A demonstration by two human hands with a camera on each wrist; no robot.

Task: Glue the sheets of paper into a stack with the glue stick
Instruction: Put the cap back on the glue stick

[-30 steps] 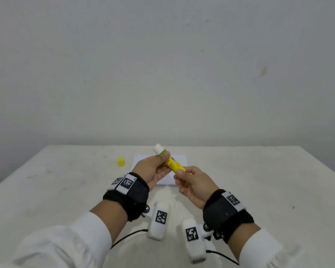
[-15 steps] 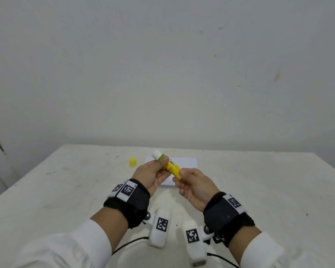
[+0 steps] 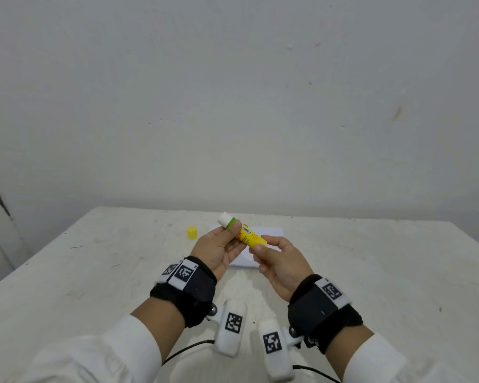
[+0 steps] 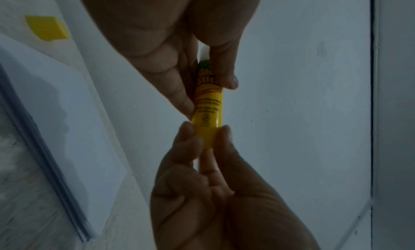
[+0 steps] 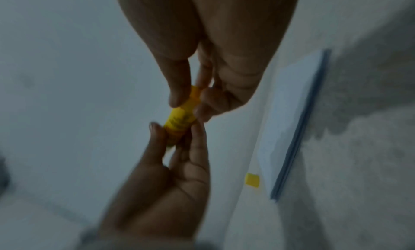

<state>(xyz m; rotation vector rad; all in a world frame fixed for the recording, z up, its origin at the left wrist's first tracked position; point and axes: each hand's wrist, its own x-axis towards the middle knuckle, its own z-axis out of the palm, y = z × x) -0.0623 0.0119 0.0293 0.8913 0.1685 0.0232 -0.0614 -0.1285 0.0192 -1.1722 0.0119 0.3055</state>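
Pinching the glue stick (image 3: 244, 233) near its green collar, the left hand (image 3: 219, 250) curls thumb and fingers round the upper barrel; the right hand (image 3: 281, 262) pinches the yellow base between thumb and fingertips. The stick hangs tilted above the table (image 3: 371, 272), white glue end up and away, over the near edge of the paper stack (image 3: 271, 232). Left of the stack stands the yellow cap (image 3: 192, 232), apart from it. Both wrists are raised off the table, palms facing each other.

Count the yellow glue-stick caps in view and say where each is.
1. The yellow cap stands on the table, left of the paper stack, apart from the uncapped glue stick. Others may be hidden behind the hands.
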